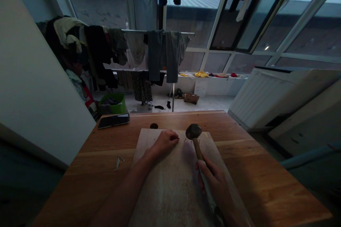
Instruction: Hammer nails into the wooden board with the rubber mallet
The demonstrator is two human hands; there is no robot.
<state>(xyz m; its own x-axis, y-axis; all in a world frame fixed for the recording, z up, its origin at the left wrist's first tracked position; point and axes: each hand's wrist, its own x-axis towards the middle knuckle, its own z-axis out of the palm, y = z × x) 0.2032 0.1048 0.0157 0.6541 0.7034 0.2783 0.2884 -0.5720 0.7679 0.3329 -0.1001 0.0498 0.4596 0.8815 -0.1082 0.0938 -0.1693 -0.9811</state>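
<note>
A pale wooden board (165,184) lies on the brown table (239,156). Near the board's far edge, my left hand (167,141) is closed in a pinch on a small nail (178,137), of which only the head end shows. My right hand (210,177) is wrapped round the wooden handle of a hammer (194,132), whose metal head is raised over the board to the right of my left hand. Small nails (184,140) stand in the board beside and behind the hammer head.
Loose nails (118,163) lie on the table left of the board. A phone (113,121) rests at the far left corner, and a round dark hole (153,126) is beyond the board. Past the table are a green basket (118,103) and a drying rack with clothes (157,53).
</note>
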